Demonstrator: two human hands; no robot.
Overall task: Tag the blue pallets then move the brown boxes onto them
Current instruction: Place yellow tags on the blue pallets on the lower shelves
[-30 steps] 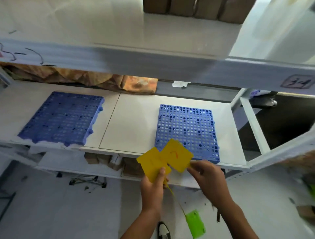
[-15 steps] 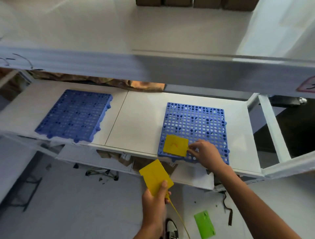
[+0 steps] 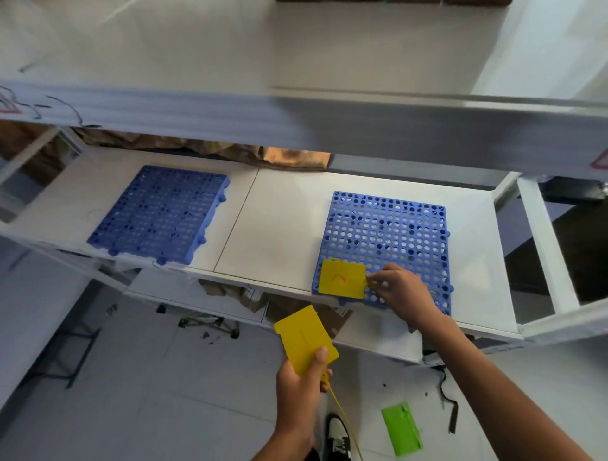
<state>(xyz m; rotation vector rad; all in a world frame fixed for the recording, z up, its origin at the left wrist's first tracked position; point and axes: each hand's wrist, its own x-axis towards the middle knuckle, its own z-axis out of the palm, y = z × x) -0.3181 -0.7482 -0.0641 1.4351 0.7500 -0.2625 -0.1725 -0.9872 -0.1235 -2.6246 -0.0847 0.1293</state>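
Looking down, we see two blue pallets on the white shelf [image 3: 283,230]; the left pallet [image 3: 158,214] lies bare, well apart from the right pallet [image 3: 385,243]; our right hand [image 3: 403,293] rests on the right pallet's near edge, fingers curled and pinching the stem of a yellow tag [image 3: 342,279] that lies flat on the pallet's near left corner; our left hand [image 3: 301,381] is below the shelf edge, thumb and fingers gripping a second yellow tag [image 3: 304,337] with its thin strap trailing down; a green tag [image 3: 401,427] lies on the floor; brown boxes [image 3: 362,1] barely show at the top edge, on the upper shelf.
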